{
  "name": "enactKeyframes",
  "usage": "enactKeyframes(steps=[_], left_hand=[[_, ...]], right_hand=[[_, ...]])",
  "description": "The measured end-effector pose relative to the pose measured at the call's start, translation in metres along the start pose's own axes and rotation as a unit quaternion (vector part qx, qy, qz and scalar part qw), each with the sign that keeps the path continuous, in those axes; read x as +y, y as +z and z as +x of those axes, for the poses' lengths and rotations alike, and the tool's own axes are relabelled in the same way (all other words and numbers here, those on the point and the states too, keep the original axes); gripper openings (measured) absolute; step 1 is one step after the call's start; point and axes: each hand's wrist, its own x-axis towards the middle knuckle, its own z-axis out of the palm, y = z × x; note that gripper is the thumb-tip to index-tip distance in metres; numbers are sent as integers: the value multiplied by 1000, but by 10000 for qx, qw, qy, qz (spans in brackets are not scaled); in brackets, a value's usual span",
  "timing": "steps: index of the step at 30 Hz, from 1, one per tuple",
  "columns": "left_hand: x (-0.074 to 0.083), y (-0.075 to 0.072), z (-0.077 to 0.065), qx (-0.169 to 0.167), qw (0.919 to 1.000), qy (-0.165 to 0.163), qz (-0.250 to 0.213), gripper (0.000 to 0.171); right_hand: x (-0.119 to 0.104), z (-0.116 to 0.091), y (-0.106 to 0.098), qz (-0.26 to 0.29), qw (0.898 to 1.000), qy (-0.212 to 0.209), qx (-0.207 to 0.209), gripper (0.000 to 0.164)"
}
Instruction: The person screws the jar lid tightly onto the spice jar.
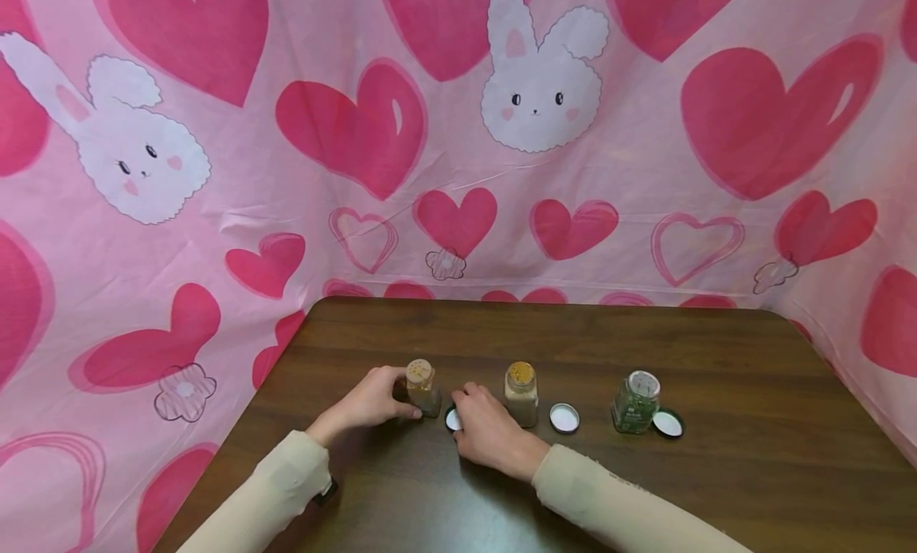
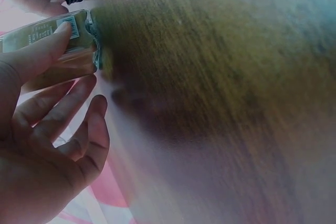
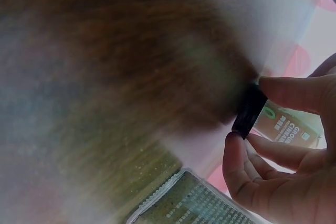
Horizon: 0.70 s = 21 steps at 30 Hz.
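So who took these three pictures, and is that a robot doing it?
No robot: just a person's bare left hand and right hand. The widest picture comes from a camera on the person's head, looking down. The other two come from wrist cameras, so hands look big and close. The left hand grips the left jar. The right hand pinches a dark lid. On the wooden table also stand a middle jar, with an upturned lid beside it, and a green-filled jar, with another lid beside it.
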Motion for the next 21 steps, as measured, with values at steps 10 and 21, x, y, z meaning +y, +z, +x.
enactKeyframes(steps=[10, 21], left_hand=[[10, -2, 0, -29, 9999, -146, -7, 47], [11, -1, -1, 26, 9998, -135, -133, 45]], right_hand=[[0, 2, 1, 126, 9996, 53, 239, 35], [0, 3, -7, 193, 9996, 9, 198, 35]])
